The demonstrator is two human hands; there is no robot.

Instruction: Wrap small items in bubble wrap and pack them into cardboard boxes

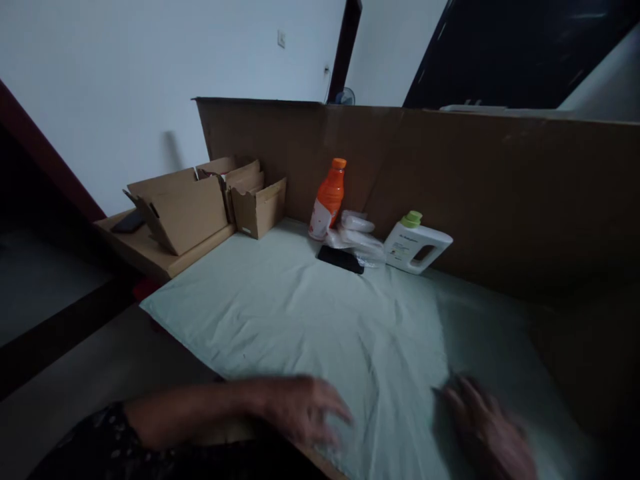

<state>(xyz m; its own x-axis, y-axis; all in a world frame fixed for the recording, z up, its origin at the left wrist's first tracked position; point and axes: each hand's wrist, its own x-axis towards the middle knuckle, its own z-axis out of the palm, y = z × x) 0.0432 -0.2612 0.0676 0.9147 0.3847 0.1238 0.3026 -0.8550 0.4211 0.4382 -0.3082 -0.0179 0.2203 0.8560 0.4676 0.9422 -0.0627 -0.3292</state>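
My left hand is over the near edge of the pale green cloth, fingers apart and holding nothing, smeared a little by motion. Farther right, my right hand is low over the shaded part of the cloth, its fingers stretched out. No object shows in it, though it too is blurred. At the back of the cloth stand an orange bottle with an orange cap and a white jug with a green cap. Between them lie clear plastic-wrapped packs, with a black phone-like slab in front.
Several open cardboard boxes stand at the back left, partly on a wooden surface. A dark flat object lies beside them. A tall cardboard panel runs along the back and right of the cloth.
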